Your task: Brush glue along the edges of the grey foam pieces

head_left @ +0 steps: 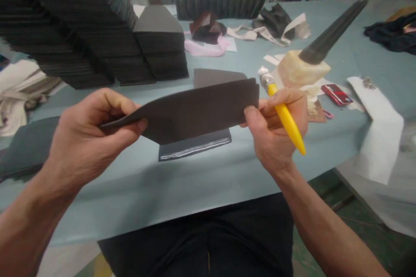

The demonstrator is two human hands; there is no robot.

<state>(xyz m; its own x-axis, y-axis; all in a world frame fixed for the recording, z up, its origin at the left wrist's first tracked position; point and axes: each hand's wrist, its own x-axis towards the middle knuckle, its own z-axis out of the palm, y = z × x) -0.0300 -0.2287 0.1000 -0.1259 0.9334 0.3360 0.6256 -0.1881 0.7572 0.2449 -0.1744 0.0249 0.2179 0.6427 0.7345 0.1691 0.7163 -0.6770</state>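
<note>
Both hands hold up a thin dark sheet (201,110), leather-like, bent along its left part. My left hand (94,134) pinches its left end between thumb and fingers. At the right end, my right hand (276,130) grips the sheet with thumb and fingertips. A yellow-handled brush (289,127) is also held in that hand, its white-smeared tip pointing up and away. Beneath the raised sheet lies another dark piece (195,147) on the table, with white streaks along its near edge. A further flat dark piece (219,77) shows just behind.
Tall stacks of dark pieces (81,21) stand at the back left. A pale block with a dark cone (331,34) sits at the right, near a small red box (337,94). Scraps and ribbon (240,32) lie behind; a white strip (378,125) hangs over the table's right edge.
</note>
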